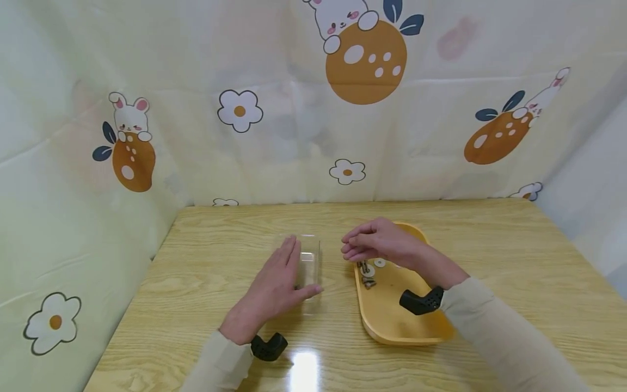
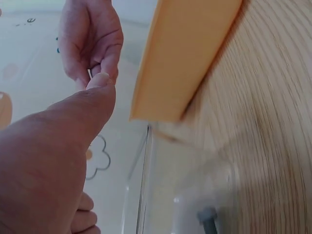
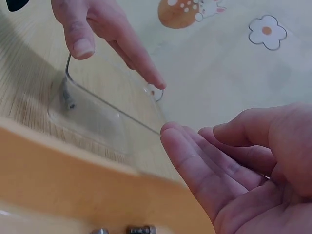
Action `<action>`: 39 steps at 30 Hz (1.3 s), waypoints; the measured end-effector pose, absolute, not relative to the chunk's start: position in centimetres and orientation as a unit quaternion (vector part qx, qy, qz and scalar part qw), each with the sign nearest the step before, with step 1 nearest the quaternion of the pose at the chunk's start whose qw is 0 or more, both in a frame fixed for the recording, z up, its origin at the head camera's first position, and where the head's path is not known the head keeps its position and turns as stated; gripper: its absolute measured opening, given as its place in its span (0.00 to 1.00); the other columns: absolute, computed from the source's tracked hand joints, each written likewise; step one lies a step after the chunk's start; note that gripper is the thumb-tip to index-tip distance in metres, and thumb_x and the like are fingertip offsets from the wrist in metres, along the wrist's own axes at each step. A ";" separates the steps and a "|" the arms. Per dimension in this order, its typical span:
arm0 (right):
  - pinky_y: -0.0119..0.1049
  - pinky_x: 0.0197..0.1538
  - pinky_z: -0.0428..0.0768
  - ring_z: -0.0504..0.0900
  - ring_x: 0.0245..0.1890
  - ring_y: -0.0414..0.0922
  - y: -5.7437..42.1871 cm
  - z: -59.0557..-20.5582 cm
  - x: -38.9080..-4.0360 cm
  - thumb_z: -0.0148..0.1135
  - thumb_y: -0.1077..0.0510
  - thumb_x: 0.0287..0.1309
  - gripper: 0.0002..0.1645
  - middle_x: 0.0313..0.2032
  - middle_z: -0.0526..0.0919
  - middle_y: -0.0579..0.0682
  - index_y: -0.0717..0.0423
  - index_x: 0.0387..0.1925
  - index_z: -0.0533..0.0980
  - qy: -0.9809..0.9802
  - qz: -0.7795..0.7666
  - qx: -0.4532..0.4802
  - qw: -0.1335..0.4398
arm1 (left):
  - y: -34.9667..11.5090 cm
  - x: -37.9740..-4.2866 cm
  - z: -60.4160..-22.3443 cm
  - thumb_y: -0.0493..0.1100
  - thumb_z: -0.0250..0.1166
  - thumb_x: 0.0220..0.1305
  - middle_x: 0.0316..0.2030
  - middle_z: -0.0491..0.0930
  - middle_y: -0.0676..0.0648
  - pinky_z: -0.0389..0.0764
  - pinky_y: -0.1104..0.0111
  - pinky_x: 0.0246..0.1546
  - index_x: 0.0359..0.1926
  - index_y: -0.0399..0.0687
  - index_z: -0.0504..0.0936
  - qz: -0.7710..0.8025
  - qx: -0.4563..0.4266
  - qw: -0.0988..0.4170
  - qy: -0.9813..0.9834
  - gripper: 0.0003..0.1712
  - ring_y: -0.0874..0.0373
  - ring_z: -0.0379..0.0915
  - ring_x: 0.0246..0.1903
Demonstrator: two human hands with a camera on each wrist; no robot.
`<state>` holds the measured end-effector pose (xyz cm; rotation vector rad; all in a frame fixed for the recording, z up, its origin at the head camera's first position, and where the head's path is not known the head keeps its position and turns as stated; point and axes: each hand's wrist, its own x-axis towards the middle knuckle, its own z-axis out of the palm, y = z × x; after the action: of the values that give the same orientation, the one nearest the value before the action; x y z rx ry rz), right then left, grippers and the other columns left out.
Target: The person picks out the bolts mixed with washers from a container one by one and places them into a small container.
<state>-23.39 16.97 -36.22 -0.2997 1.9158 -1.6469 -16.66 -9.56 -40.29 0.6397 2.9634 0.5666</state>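
My left hand (image 1: 274,288) is over a clear plastic box (image 1: 314,250), fingers straight and thumb spread, with nothing in its grasp. A grey bolt (image 3: 69,97) lies inside the box, also in the left wrist view. My right hand (image 1: 384,242) hovers at the left rim of an orange tray (image 1: 392,310). Its fingers are loosely bent and the thumb lies close to them; no object shows between them in the right wrist view (image 3: 234,165). Below it in the tray are several bolts (image 1: 368,282) and pale round washers (image 1: 379,262).
Both things stand on a wood-grain table (image 1: 215,261), the box left of the tray with a narrow strip of tabletop between them. A patterned curtain (image 1: 284,152) hangs behind the table's far edge. Black wrist devices (image 1: 421,301) sit at both cuffs.
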 end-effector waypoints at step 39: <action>0.42 0.44 0.87 0.88 0.36 0.49 19.5 -40.3 -22.7 0.55 0.67 0.67 0.13 0.37 0.87 0.61 0.73 0.48 0.79 0.848 -0.463 -0.130 0.223 | -1.4 -15.5 -41.1 0.79 0.51 0.60 0.79 0.42 0.40 0.54 0.58 0.76 0.79 0.41 0.41 0.164 0.318 0.045 0.933 0.64 0.50 0.39 0.79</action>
<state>-22.70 19.55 -40.26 -0.3603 2.3424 -1.2780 -15.49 -1.42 -41.11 0.9705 2.8492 0.5011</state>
